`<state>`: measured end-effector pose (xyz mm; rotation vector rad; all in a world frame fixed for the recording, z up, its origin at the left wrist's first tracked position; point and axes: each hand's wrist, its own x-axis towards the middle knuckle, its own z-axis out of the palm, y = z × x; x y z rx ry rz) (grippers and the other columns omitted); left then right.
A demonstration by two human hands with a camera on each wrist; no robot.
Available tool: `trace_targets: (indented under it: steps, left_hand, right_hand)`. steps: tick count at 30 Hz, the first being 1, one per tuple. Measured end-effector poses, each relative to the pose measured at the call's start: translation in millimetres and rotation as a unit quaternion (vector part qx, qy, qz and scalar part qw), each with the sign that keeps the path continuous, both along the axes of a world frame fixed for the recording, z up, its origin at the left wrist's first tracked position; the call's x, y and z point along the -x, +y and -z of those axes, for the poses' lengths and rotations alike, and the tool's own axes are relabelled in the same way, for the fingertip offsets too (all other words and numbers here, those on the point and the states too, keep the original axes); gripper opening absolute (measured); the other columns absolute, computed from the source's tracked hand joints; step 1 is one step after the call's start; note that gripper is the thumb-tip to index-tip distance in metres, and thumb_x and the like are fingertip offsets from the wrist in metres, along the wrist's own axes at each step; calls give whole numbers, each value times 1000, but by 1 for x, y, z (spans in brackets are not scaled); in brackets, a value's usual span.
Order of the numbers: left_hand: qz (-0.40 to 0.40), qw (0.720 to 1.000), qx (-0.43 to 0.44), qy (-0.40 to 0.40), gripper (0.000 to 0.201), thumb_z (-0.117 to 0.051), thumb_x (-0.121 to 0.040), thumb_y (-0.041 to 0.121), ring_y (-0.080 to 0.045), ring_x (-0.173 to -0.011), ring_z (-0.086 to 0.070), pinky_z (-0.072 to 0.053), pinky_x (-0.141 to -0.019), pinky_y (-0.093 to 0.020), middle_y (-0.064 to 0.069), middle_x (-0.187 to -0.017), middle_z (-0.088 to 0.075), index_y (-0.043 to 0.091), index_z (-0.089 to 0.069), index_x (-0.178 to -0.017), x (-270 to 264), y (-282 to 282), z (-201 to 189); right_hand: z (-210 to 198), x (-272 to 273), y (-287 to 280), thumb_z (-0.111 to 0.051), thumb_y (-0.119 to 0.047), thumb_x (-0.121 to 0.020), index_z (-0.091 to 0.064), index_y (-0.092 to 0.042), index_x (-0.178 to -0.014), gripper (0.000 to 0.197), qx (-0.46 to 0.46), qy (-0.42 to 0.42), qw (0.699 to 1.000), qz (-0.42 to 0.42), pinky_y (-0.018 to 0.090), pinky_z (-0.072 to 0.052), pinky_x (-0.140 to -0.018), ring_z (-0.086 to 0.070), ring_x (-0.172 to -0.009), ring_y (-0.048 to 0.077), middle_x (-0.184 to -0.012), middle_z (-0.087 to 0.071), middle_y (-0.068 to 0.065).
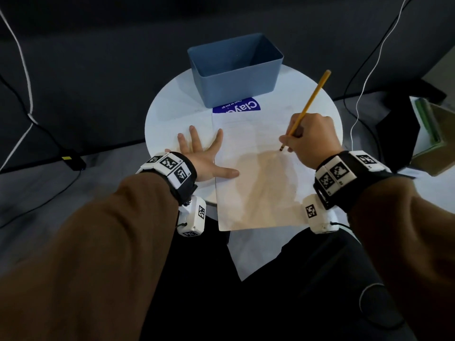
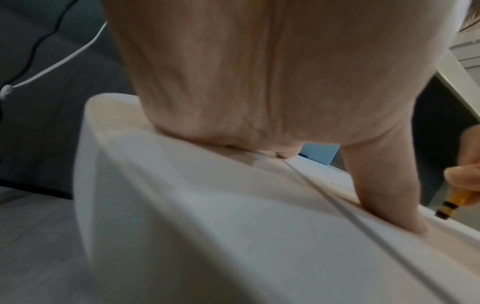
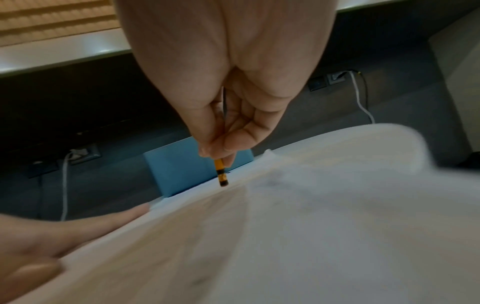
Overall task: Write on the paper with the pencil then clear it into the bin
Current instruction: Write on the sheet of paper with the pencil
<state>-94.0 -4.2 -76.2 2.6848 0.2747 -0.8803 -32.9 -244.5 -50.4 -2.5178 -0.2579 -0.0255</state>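
The left hand lies flat with fingers spread on the round white tabletop. Its thumb and forefinger overlap the left edge of the paper and pin it; nothing is gripped. The left wrist view shows the thumb pressed down on the sheet.

The paper sits mid-tabletop, its near end overhanging the rim toward the person, its far end touching a blue printed label just in front of the bin. The bin stands upright at the far edge, and what shows of its inside looks empty.

On the right, the right hand pinches the pencil in a writing grip, its dark lower end at or just above the sheet; contact cannot be told.

This looks like the writing step, with the clearing still to come. Marks on the sheet are too faint to read. Next the pencil needs steady strokes under light pressure while the left hand pins the overhanging sheet against sliding.
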Motion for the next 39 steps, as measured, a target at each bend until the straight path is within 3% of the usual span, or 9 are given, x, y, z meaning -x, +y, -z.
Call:
trace_targets:
  steps: [5, 10, 12, 16, 24, 26, 31, 37, 39]
  left_hand:
    - [-3, 1000, -3, -3, 118, -53, -66, 91, -42, -142, 35, 7, -110, -74, -11, -152, 45, 55, 27, -145, 0, 1, 1]
    - [-4, 1000, 2, -2, 118, -53, -66, 91, -42, -142, 35, 7, -110, -74, -11, -152, 45, 55, 27, -145, 0, 0, -1]
    - [-4, 1000, 2, 0, 118, -54, -67, 90, -42, -141, 36, 7, -109, -74, -11, -151, 46, 55, 27, -145, 0, 0, 0]
    - [-7, 1000, 8, -1, 118, -56, -68, 87, -42, -140, 38, 9, -109, -72, -11, -151, 47, 54, 27, -146, -1, 0, 2]
    - [-5, 1000, 9, 3, 119, -55, -65, 90, -43, -140, 37, 8, -109, -74, -11, -151, 47, 55, 28, -144, -2, 1, 3]
    - [-4, 1000, 8, 4, 119, -54, -65, 90, -42, -140, 37, 8, -109, -75, -10, -150, 47, 56, 28, -143, -3, 1, 3]
    - [-3, 1000, 3, 8, 120, -56, -66, 89, -44, -140, 38, 8, -108, -75, -11, -149, 49, 55, 30, -143, -4, 0, 3]
    - [-7, 1000, 3, 6, 119, -56, -68, 88, -43, -141, 36, 8, -109, -73, -12, -152, 46, 53, 28, -145, -2, -2, 0]
    - [-7, 1000, 1, 6, 118, -55, -68, 88, -43, -141, 37, 7, -109, -74, -12, -151, 46, 54, 28, -145, -2, -2, 0]
  right_hand:
    - [8, 8, 34, -77, -21, -89, -61, -17, -73, 23, -7, 3, 997, -77, 34, -57, -79, -69, -73, 19, -71, -70, 2]
    - [4, -1, 2, -76, -18, -89, -60, -14, -72, 24, 16, 3, 1000, -21, 45, -59, -81, -69, -76, 26, -71, -68, 5]
    - [0, -4, -14, -77, -17, -89, -60, -14, -71, 25, 20, -4, 1000, 8, 43, -60, -77, -70, -73, 25, -69, -68, 6]
    - [1, -3, -18, -76, -17, -90, -61, -15, -71, 24, -9, -8, 1000, 28, 22, -54, -63, -70, -62, 13, -68, -69, 4]
    - [11, -2, 13, -75, -20, -91, -58, -18, -72, 25, 7, -8, 999, -34, 37, -59, -75, -68, -73, 21, -71, -67, 4]
    - [8, -6, -2, -75, -19, -90, -57, -17, -71, 26, 23, -12, 1000, -15, 35, -58, -73, -69, -71, 22, -69, -67, 5]
    - [2, -3, -24, -74, -19, -91, -60, -16, -73, 23, 26, -21, 999, 20, 17, -44, -61, -69, -71, 18, -69, -68, 2]
    - [9, 1, -16, -76, -20, -91, -60, -17, -73, 24, 21, -25, 999, -12, 34, -58, -74, -70, -71, 22, -70, -67, 3]
    - [8, 0, -24, -76, -19, -90, -61, -15, -74, 22, 26, -27, 999, 5, 34, -58, -73, -70, -72, 23, -70, -68, 4]
